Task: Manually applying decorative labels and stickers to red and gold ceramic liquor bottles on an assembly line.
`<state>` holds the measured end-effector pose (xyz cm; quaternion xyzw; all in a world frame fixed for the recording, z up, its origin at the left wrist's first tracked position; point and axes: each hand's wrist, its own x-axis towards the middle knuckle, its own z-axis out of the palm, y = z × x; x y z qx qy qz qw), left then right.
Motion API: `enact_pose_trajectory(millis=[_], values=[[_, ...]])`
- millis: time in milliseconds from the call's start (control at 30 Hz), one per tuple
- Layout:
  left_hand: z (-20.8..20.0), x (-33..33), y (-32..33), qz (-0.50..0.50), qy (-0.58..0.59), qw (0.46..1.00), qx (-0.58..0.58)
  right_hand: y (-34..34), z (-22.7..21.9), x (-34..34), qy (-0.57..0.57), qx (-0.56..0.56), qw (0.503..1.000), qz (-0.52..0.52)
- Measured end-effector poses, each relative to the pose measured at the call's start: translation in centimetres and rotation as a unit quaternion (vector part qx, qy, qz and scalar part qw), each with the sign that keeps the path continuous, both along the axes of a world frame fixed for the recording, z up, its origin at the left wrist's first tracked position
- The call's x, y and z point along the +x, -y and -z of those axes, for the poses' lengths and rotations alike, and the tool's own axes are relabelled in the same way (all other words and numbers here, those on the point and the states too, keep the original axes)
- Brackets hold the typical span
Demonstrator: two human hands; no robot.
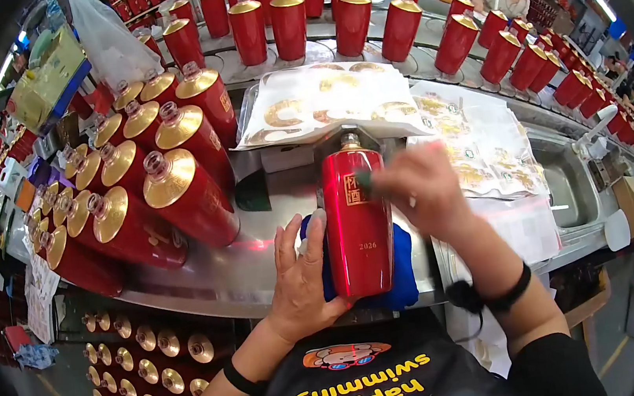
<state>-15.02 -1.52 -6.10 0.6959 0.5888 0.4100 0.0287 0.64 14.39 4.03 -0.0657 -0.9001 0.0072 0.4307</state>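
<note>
A red glossy bottle (361,232) with a clear glass neck and a gold square label (354,189) lies in front of me on a blue cloth (404,266). Along its lower left side is my left hand (299,279), fingers stretched and apart, thumb touching near the base. Over the label, my right hand (427,192) is closed and blurred by motion. A small dark green piece (363,180) shows at its fingertips; its kind I cannot make out. A thin red light line runs down the bottle.
Gold-shouldered red bottles (181,183) crowd the left of the metal table. More bottles (288,27) line a curved conveyor behind. Gold-patterned sheets (329,101) lie beyond my bottle, with more sheets (476,139) to the right beside a sink (560,176). Other people work across the conveyor.
</note>
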Motion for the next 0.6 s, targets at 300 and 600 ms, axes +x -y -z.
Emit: enact_pose_trajectory(millis=[300,600], values=[[-1.3,0.2,0.1,0.005,-0.087,0.996,0.025,-2.1,2.9,0.9,0.093,-0.156,0.981,0.061],[-0.1,0.1,0.4,0.009,-0.057,0.998,0.035,1.1,-0.7,-0.3,0.093,0.021,0.995,0.014]])
